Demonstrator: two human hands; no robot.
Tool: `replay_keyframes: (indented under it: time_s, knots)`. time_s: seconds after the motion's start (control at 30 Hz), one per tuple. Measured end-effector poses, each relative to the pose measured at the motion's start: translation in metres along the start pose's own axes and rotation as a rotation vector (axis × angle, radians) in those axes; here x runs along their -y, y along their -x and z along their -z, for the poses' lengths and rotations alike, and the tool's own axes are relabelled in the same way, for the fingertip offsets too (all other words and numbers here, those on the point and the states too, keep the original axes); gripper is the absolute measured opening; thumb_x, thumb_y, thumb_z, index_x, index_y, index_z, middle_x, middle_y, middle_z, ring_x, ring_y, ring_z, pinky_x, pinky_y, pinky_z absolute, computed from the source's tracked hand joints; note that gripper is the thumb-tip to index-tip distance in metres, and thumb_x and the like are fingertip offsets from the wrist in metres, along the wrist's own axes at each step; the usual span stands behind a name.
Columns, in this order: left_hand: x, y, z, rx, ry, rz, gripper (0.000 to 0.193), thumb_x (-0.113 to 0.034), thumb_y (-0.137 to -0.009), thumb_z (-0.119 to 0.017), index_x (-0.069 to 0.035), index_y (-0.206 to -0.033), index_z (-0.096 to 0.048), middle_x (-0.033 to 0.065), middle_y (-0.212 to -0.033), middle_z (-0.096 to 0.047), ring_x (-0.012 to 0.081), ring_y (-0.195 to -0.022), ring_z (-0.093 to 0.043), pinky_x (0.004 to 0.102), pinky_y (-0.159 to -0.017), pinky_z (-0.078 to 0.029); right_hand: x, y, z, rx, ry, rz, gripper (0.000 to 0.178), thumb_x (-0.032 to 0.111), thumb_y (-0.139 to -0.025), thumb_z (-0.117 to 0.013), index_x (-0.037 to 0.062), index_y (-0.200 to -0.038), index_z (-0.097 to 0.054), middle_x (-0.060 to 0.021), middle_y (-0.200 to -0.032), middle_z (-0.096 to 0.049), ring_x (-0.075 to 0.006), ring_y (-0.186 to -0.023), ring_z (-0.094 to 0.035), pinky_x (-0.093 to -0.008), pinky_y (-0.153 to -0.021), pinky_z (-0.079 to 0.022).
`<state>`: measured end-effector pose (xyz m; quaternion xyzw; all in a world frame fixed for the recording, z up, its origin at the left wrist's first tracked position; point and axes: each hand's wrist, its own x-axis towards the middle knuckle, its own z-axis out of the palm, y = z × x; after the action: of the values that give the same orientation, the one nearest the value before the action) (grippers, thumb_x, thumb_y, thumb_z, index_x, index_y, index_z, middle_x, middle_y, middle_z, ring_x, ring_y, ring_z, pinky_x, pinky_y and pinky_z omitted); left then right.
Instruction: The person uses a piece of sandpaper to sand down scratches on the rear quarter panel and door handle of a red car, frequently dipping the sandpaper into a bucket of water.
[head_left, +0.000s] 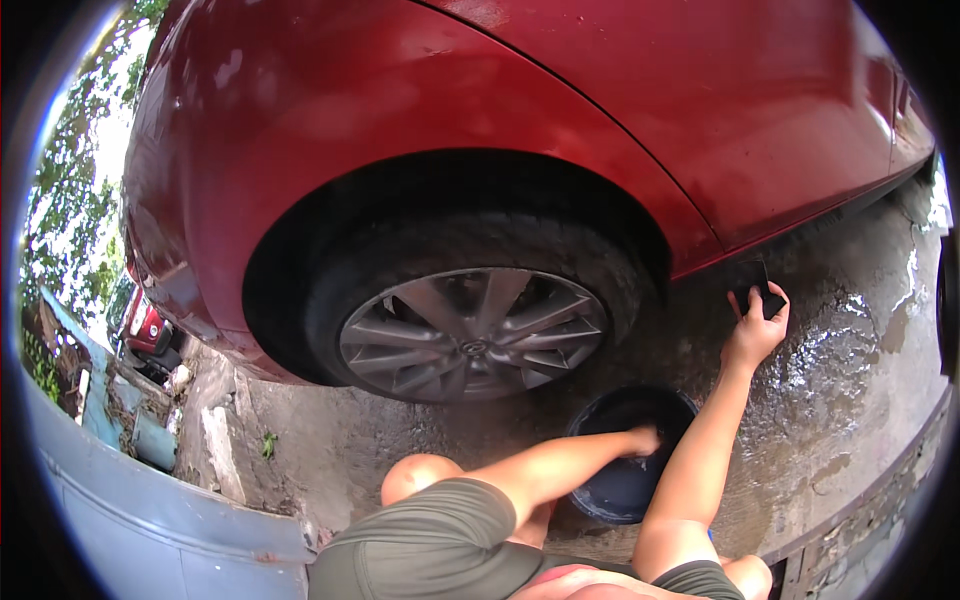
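Note:
My left hand (643,441) reaches down into a black bucket (588,500) on the wet ground, its fingers hidden inside. Out to the right, my right hand (757,318) is closed around a dark, flat, rectangular object (762,282), held upright near the lower edge of a red car (420,90). Which kind of object it is, I cannot make out. To the left of the bucket stands the car's wheel, with a grey multi-spoke alloy rim (473,345) and a dark tyre (400,265).
Wet concrete (830,370) shines with water on the right. A light blue curved panel (190,520) fills the lower left. Farther left are rubble (215,430), a second red vehicle (148,325) and leafy trees (70,190). A block edge (850,525) borders the lower right.

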<state>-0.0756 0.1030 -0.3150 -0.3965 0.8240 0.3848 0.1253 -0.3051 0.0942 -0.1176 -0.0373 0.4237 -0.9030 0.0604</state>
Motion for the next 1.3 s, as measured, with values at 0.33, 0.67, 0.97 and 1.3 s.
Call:
replay_keyframes:
  time_s: [0.33, 0.67, 0.97, 1.3]
  knots:
    - [-0.205, 0.101, 0.358, -0.802, -1.282, -1.364, 0.031, -0.028, -0.09, -0.068, -0.003, -0.109, -0.073, 0.0153, -0.115, -0.073, 0.035, -0.12, -0.068, 0.0503, -0.107, -0.051, 0.007, -0.022, 0.008, -0.135, -0.013, -0.048, 0.033, 0.007, -0.103, -0.067, 0.0064, -0.136, -0.062, -0.0133, -0.119, -0.071, -0.0225, -0.101, -0.073, -0.0402, -0.077, -0.069]
    - [-0.236, 0.17, 0.475, -0.871, -2.013, -0.955, 0.067, -0.027, -0.098, -0.055, -0.018, -0.164, -0.045, -0.0022, -0.172, -0.038, 0.0172, -0.16, -0.032, 0.0444, -0.134, -0.02, 0.002, 0.003, -0.021, -0.049, -0.011, -0.066, 0.031, 0.01, -0.108, -0.062, 0.0075, -0.139, -0.062, -0.0118, -0.124, -0.068, -0.0203, -0.104, -0.071, -0.0375, -0.075, -0.069]
    - [-0.208, 0.24, 0.505, -1.118, -1.834, -0.692, 0.089, -0.048, -0.088, -0.072, -0.024, -0.167, -0.038, -0.0026, -0.175, -0.031, 0.0204, -0.162, -0.028, 0.0448, -0.134, -0.018, 0.018, 0.013, -0.001, 0.309, 0.176, -0.057, 0.028, 0.009, -0.104, -0.069, 0.0068, -0.131, -0.068, -0.0071, -0.117, -0.068, -0.0142, -0.095, -0.068, -0.0345, -0.076, -0.067]
    - [-0.168, 0.152, 0.415, -1.229, -1.407, -0.698, 0.092, -0.059, -0.094, -0.065, -0.009, -0.167, -0.038, 0.0191, -0.174, -0.032, 0.0434, -0.163, -0.02, 0.0696, -0.127, -0.005, -0.024, 0.106, 0.034, 1.747, 0.968, -1.059, 0.03, 0.001, -0.094, -0.068, 0.0109, -0.121, -0.077, -0.0137, -0.121, -0.072, -0.026, -0.101, -0.072, -0.0368, -0.069, -0.07]
